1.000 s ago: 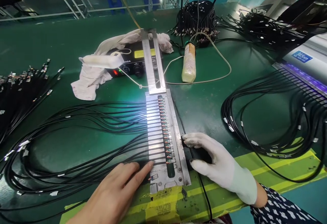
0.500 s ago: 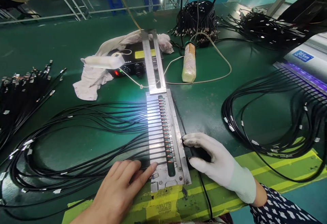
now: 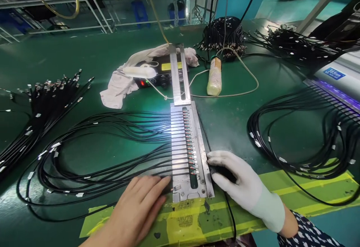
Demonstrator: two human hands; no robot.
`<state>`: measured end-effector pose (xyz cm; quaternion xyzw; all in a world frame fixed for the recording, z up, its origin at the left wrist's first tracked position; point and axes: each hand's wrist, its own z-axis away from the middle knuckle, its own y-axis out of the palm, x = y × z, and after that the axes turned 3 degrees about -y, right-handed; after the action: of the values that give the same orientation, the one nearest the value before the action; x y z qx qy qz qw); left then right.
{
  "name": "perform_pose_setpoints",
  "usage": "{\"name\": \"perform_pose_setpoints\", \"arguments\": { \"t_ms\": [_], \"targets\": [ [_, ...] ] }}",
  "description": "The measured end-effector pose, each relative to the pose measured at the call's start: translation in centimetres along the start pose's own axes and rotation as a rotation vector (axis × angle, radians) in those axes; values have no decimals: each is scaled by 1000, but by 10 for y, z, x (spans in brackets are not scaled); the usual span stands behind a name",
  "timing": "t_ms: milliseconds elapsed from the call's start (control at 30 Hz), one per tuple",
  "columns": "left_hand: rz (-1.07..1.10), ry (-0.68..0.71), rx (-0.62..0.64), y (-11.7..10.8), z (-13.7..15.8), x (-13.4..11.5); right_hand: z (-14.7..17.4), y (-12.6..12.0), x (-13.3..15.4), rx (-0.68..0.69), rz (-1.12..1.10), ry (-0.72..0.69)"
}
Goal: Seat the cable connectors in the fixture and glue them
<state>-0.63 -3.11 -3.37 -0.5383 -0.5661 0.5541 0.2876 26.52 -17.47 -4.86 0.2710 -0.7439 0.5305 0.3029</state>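
A metal fixture (image 3: 177,192) lies on the bench in front of me. Several black cables (image 3: 152,159) cross it in a row, their small copper-coloured connectors (image 3: 193,161) over its long slot. At the lower left edge is my left hand (image 3: 143,196), bare, with fingers closed on what looks like a black cable end. A small silver piece (image 3: 176,188) shows just past the fingertips. My right hand (image 3: 242,179), in a white glove, rests at the fixture's right edge. Its fingertips touch that edge, thumb and fingers apart, beside a black cord (image 3: 229,205).
Behind the fixture stand a control box (image 3: 165,67) with a yellow display, a white cloth (image 3: 115,91) and a wrapped bottle (image 3: 215,78). Cable bundles lie left (image 3: 42,104) and far back (image 3: 222,33). A purple-lit lamp unit (image 3: 337,70) holds looped cables at right.
My left hand has shifted off the lowest cable on the fixture to its left edge, fingers now drawn together. The view has tilted and turned slightly left. My right hand stays at the fixture's edge.
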Motion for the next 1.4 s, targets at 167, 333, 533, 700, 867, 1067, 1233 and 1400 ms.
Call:
{"name": "perform_pose_setpoints", "arguments": {
  "t_ms": [167,333,533,700,867,1067,1233,1400],
  "targets": [
    [151,-131,-1,-5,10,4,1,3,1,-13,-64,72],
    [112,-3,-112,3,-11,3,-1,3,-1,-25,-141,136],
    [173,92,19,4,-30,1,0,2,-1,-6,-144,157],
    [157,125,26,-9,-29,4,-3,1,1,-14,-146,159],
    [211,82,166,-11,-35,4,-4,1,0,-22,-153,144],
    [197,77,235,-6,-44,-1,-4,2,0,-25,-151,135],
    [103,134,210,-9,-45,-5,-5,1,0,-15,-163,139],
    [89,146,246,-13,-45,-4,-5,1,1,-12,-165,148]
  ]
}}
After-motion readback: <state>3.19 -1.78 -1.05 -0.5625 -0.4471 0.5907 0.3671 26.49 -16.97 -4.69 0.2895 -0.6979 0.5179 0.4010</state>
